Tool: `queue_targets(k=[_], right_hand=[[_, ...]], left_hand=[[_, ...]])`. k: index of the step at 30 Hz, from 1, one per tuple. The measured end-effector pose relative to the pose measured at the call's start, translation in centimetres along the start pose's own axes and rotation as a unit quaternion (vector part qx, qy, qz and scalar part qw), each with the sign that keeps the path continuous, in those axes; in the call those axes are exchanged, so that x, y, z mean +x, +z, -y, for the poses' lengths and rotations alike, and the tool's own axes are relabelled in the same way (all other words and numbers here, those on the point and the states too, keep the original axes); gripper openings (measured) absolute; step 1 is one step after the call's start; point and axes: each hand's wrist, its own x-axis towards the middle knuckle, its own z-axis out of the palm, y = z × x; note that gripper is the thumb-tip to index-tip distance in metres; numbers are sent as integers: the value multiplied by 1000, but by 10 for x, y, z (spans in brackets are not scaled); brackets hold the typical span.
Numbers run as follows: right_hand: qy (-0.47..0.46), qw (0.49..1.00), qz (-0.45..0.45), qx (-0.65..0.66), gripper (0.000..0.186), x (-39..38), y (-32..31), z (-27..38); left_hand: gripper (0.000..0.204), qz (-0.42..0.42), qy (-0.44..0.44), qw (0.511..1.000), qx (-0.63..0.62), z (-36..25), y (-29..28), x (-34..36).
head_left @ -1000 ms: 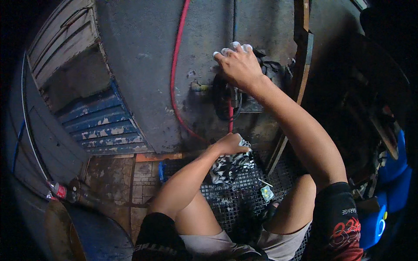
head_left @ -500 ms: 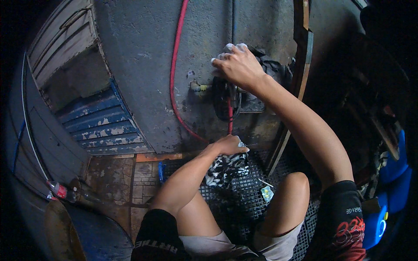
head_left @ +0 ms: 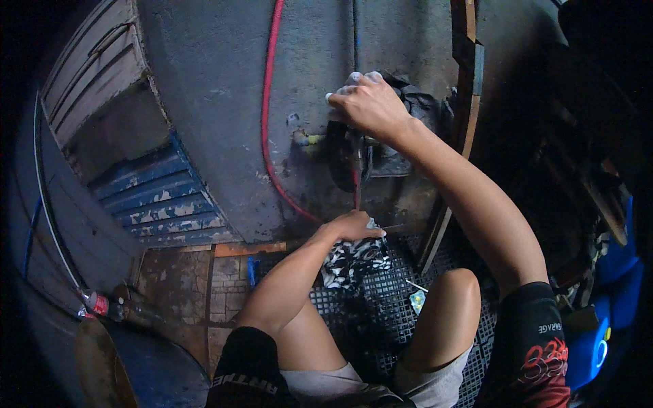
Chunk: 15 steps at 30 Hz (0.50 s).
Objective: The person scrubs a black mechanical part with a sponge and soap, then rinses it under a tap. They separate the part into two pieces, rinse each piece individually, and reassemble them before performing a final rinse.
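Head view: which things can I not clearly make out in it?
All in the head view:
Right hand: its palm, and anything in it, hidden by the hand's own back.
Left hand: its palm, hidden likewise.
Black-and-white bundle: too blurred to tell pattern from foam.
Small packet: partly hidden by the right knee.
Red hose: upper end cut off by the top edge.

Location: workshop-like wash area. Indicators: red hose [head_left: 266, 102] and pipe fitting [head_left: 308, 139] left of the right hand [head_left: 373, 105]; black grid mat [head_left: 367, 309] beneath the left hand [head_left: 354, 226]; blue containers [head_left: 622, 285] right of both.
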Motion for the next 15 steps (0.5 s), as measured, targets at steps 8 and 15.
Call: queue_targets(k=[8, 15], right_hand=[[34, 981, -152, 113, 26, -8, 6, -2], [49, 856, -211, 469, 19, -64, 12, 81]], left_hand=[[70, 25, -11, 999, 22, -1, -5, 4], [73, 41, 64, 997, 14, 44, 14, 5]])
